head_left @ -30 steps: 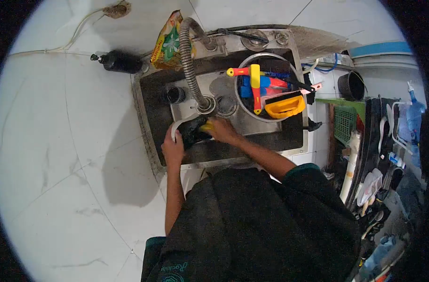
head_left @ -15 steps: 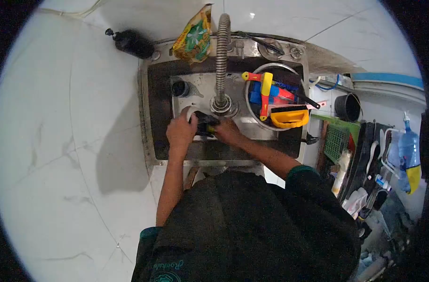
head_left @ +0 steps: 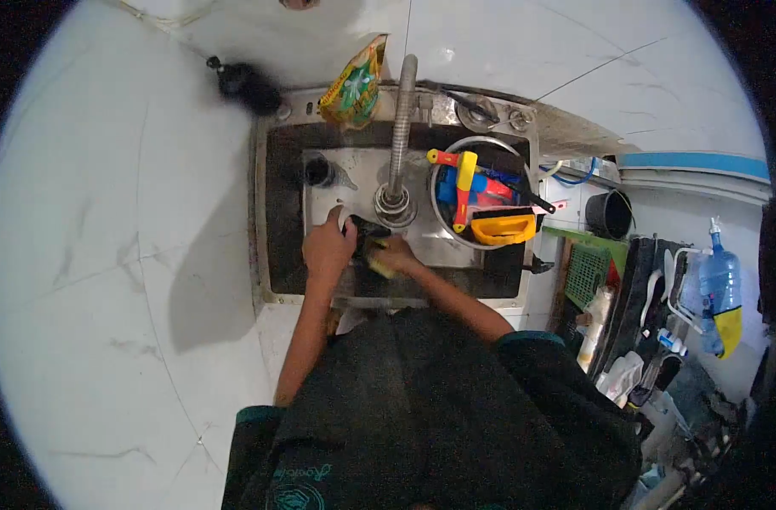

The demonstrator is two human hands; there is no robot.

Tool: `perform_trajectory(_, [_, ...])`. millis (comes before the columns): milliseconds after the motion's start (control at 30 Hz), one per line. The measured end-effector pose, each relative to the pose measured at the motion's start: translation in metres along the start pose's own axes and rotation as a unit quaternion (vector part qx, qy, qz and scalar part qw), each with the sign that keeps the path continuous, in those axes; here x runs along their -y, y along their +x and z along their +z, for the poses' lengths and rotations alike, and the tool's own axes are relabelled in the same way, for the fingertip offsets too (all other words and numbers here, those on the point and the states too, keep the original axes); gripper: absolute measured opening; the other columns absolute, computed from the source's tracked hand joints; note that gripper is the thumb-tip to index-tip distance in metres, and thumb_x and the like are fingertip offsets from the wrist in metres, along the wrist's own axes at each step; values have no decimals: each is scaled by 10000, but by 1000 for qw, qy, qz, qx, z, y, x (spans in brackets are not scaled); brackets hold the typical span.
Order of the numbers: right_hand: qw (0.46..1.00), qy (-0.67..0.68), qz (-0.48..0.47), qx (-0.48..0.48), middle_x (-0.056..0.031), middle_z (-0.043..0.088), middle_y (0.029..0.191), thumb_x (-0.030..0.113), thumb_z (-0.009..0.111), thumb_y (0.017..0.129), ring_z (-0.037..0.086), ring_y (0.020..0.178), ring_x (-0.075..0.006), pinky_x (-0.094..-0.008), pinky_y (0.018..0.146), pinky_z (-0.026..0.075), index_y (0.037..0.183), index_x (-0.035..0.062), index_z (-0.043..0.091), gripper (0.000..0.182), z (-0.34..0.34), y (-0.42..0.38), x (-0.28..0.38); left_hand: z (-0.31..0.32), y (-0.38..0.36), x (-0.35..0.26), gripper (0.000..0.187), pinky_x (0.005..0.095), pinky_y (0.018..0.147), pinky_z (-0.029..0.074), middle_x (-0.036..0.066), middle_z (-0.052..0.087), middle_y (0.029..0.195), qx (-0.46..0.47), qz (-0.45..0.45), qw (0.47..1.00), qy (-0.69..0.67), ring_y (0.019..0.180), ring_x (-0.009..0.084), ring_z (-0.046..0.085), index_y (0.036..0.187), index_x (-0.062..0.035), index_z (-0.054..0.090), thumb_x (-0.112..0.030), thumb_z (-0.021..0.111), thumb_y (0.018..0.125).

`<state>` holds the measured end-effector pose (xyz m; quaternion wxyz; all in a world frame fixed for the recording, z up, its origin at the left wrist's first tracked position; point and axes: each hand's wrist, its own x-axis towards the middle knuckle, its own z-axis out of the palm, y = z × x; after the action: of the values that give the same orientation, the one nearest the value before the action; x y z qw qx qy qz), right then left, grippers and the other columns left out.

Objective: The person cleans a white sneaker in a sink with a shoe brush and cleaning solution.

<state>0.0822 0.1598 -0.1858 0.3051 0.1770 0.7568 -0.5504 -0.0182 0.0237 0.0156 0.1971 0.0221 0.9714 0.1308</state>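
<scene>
In the head view, my left hand (head_left: 328, 248) is closed around a black object (head_left: 367, 229) over the front of the sink (head_left: 286, 212); its exact kind is hidden by my fingers. Against its right side, my right hand (head_left: 395, 255) grips a yellow sponge (head_left: 381, 265), slightly blurred. Just behind my hands is the flexible metal faucet (head_left: 401, 127), its end over the drain area. A dark cup (head_left: 320, 172) lies in the sink's back left corner.
A round metal basin (head_left: 439, 208) with brushes and scrapers fills the sink's right side. Behind stand a yellow-green pouch (head_left: 354, 89) and a black bottle (head_left: 245, 85). To the right are a black bucket (head_left: 609, 214), a green basket (head_left: 585, 276) and a blue spray bottle (head_left: 719, 272).
My right hand and the sponge have shifted slightly toward me along the black object. My left hand keeps its hold, and the whole view has shifted a little.
</scene>
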Motion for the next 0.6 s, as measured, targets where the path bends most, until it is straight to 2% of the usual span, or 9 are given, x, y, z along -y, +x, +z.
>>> perform_trajectory(33, [998,-8,-46,47,-93,711,807,498,726,787,681,747,-162,-343,688,527,982,109,732,434,-5,-12,30,-3,-1,1,433,523,752,536,250,680,898,-4,-7,1000,4,819,456,658,1289,-183,572,-362,558,896])
perform_trajectory(133, [997,66,26,29,-99,706,789,477,733,789,671,721,-152,-346,660,521,975,91,732,429,-15,-15,31,-2,-7,7,434,526,762,538,257,674,913,-3,0,1000,-22,847,448,663,1289,-166,569,-366,544,905])
perform_trajectory(167, [997,9,75,-28,-97,704,771,465,742,789,656,665,-146,-338,626,514,968,69,730,435,-11,-17,33,-2,-5,10,436,525,762,540,257,671,912,-6,7,999,-36,858,442,667,1288,-157,568,-370,535,910])
perform_trajectory(267, [985,165,-10,57,-108,705,792,440,746,790,667,665,-168,-341,626,514,974,48,725,434,-4,-34,60,5,-5,21,436,522,773,538,266,671,932,-20,7,1000,-21,864,447,664,1287,-156,574,-368,539,908])
perform_trajectory(333, [995,84,53,28,-58,710,849,514,728,789,662,761,-151,-324,691,512,1027,64,718,509,-10,-24,48,14,-5,35,433,516,781,537,269,673,949,-24,22,997,-66,889,443,662,1274,-143,588,-370,542,908])
perform_trajectory(433, [995,-20,-42,-87,-49,701,835,518,733,790,655,756,-151,-332,684,506,1035,88,724,495,22,-5,19,9,-3,36,425,506,788,538,274,674,966,-12,21,998,-58,905,434,663,1251,-120,608,-368,545,910])
perform_trajectory(533, [990,97,-29,94,-125,700,781,486,680,822,684,721,-276,-382,681,521,966,52,706,457,4,-16,34,12,-5,47,416,499,786,541,267,674,1005,-9,25,997,-72,909,428,667,1232,-102,624,-359,548,915])
perform_trajectory(567, [991,94,21,93,-161,704,819,427,682,833,684,751,-340,-423,709,524,966,56,703,395,-2,-6,19,15,-2,50,412,498,785,543,263,674,1022,-17,34,995,-88,909,426,669,1227,-96,628,-356,549,916])
perform_trajectory(600, [999,27,3,28,-153,703,811,430,677,846,684,738,-314,-403,682,519,960,63,704,386,-8,-12,26,18,-1,54,410,496,779,546,260,675,1020,-18,27,995,-93,896,423,673,1229,-94,629,-349,551,917])
